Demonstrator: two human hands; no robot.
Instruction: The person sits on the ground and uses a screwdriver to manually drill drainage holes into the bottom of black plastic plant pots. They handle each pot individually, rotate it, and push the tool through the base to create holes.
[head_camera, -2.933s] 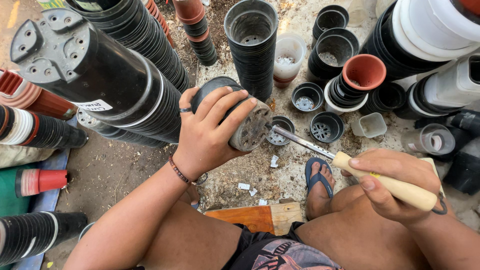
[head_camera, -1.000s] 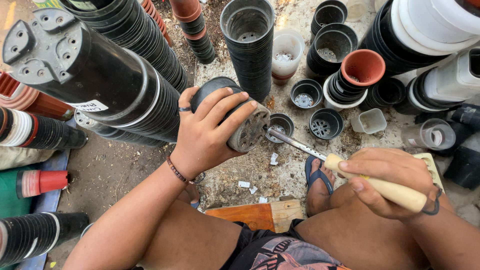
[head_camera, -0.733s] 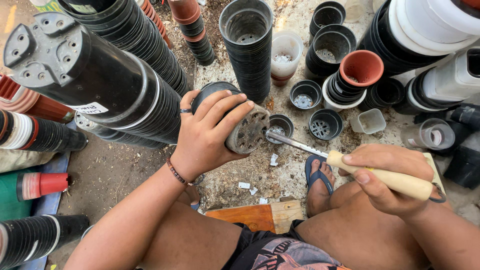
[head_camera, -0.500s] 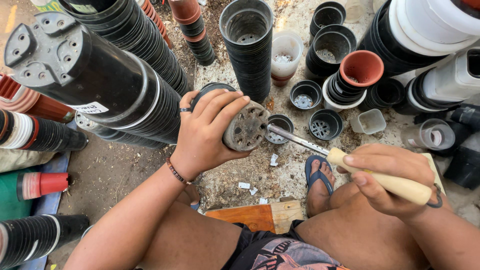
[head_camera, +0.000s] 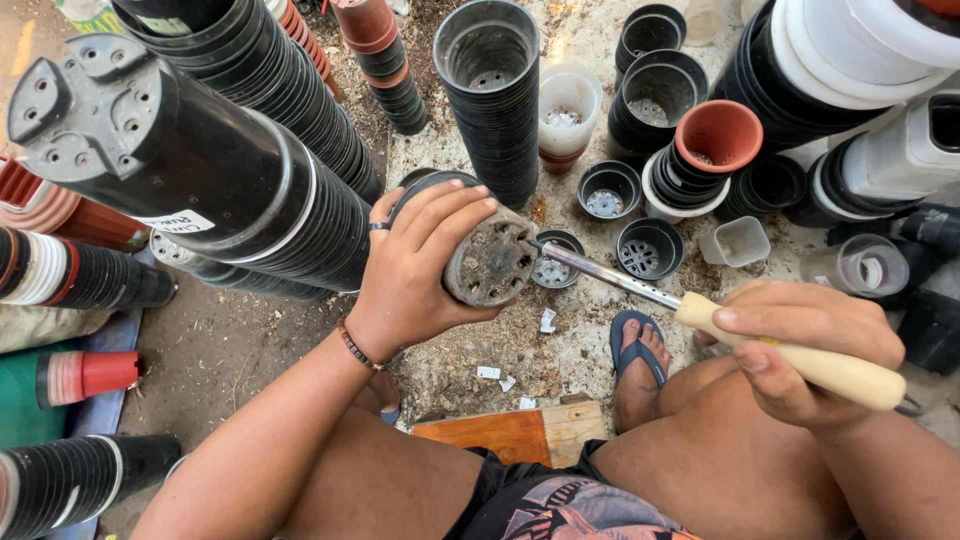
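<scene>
My left hand (head_camera: 418, 268) grips a small black plastic pot (head_camera: 488, 262) on its side, its dirty perforated bottom turned toward me. My right hand (head_camera: 800, 345) is closed on the pale wooden handle of a metal pick tool (head_camera: 640, 288). The tool's thin steel shaft runs up and left, and its tip touches the upper right rim of the pot's bottom. A ring and a beaded bracelet are on my left hand and wrist. My bare knees frame the lower view.
Long stacks of black pots (head_camera: 190, 170) lie at left, an upright stack (head_camera: 490, 90) stands behind the held pot. Small black pots (head_camera: 650, 247), a terracotta-coloured pot (head_camera: 718, 135), a clear cup (head_camera: 735, 240), white containers (head_camera: 860, 50), a wooden board (head_camera: 510, 432) and my sandalled foot (head_camera: 636, 360) surround me.
The pot has been turned in my left hand so its bottom faces me more squarely. The tool tip stays at the pot's bottom, shifting slightly along its edge.
</scene>
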